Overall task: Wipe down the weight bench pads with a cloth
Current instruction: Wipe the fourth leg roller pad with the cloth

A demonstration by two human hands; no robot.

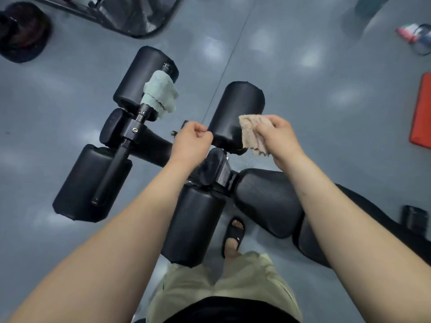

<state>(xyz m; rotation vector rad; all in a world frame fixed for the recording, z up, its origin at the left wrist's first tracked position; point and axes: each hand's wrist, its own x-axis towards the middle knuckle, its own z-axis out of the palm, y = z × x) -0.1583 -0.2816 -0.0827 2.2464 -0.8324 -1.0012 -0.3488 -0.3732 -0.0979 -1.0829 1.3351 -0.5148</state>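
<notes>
A black weight bench stands below me, with several round roller pads around its front post. My right hand (278, 134) grips a beige cloth (250, 134) and presses it against the near end of the upper right roller pad (235, 108). My left hand (191, 141) is closed at the left end of that same pad; whether it grips anything cannot be told. A pale green cloth (161, 94) hangs over the metal post beside the upper left roller pad (140, 75). The seat pad (265, 199) runs off to the lower right under my right forearm.
Grey glossy floor surrounds the bench. A lower left roller pad (86, 183) and a lower middle one (193, 224) sit nearer me. My sandalled foot (233, 236) stands beside the bench. An orange mat (422, 113) lies at the right edge, and dark machine frames at the top left.
</notes>
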